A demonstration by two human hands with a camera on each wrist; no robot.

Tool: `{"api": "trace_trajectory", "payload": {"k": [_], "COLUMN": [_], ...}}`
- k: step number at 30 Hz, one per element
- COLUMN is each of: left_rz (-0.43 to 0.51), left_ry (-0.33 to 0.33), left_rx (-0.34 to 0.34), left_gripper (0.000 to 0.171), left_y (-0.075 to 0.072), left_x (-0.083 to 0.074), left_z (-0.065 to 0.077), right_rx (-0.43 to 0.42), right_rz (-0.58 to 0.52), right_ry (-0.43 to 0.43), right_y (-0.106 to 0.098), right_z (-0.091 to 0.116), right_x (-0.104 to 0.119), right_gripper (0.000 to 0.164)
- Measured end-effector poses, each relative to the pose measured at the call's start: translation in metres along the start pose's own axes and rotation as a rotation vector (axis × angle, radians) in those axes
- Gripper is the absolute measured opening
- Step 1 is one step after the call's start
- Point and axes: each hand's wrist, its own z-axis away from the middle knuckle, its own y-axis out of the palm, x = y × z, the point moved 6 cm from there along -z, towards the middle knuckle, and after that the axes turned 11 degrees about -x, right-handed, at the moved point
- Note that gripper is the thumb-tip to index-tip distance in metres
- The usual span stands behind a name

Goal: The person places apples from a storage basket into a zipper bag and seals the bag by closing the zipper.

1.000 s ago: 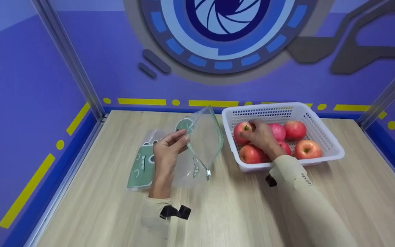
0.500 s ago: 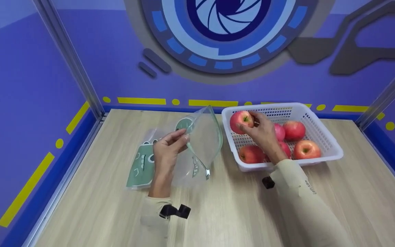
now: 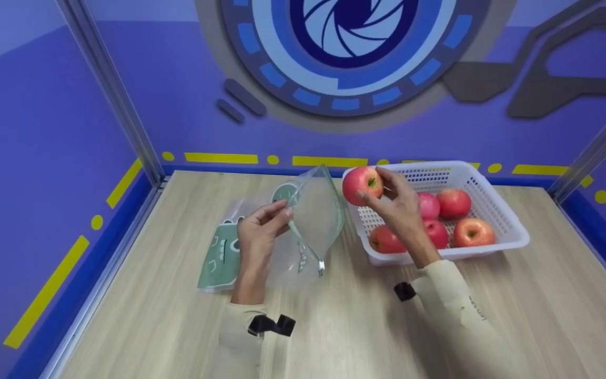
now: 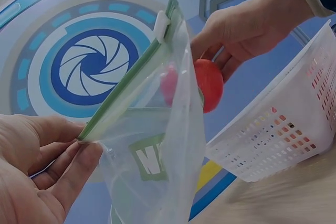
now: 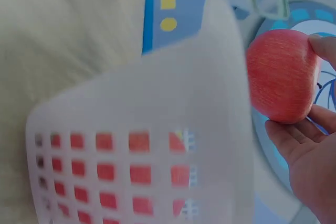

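My left hand (image 3: 259, 231) pinches the green edge of a clear zip bag (image 3: 308, 226), whose mouth gapes toward the right. In the left wrist view the bag (image 4: 152, 156) shows a green zip strip with a white slider (image 4: 161, 27). My right hand (image 3: 400, 205) grips a red apple (image 3: 358, 185) above the left rim of a white plastic basket (image 3: 513, 239). Thumb and fingers hold the apple (image 5: 283, 74) from opposite sides in the right wrist view. Several other apples lie in the basket, among them a paler one (image 3: 473, 232) at the front right.
Another clear bag with a green printed face (image 3: 221, 258) lies flat on the wooden table (image 3: 334, 326), left of and partly behind my left hand. Blue printed walls (image 3: 303, 139) close off the back and both sides.
My right hand has lifted the apple out of the basket and carried it left, up to the rim and nearer the bag. My left hand has stayed nearly still with the bag.
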Motion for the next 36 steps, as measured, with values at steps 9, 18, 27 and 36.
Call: {"api": "trace_trajectory", "payload": {"k": [9,18,27,36], "left_rz": [-0.022,-0.01,0.0,-0.016], "left_ry": [0.031,0.024,0.027,0.028], "left_rx": [-0.013,-0.009,-0.005,0.004], "left_gripper": [0.022,0.021,0.022,0.022], "left_y": [0.001,0.001,0.003,0.004], "left_x": [-0.001,-0.001,0.001,0.0], "left_z": [0.0,0.0,0.0,0.002], "right_rx": [-0.004,-0.059,-0.079,-0.073], "right_rz": [-0.152,-0.221,-0.206,-0.245], "right_ry": [-0.031,-0.029,-0.017,-0.013], "right_y": [0.008,0.01,0.016,0.028], "right_z": [0.025,0.042,0.054,0.064], "right_x": [0.015,0.023,0.019,0.016], "right_gripper": [0.067,0.066,0.068,0.07]}}
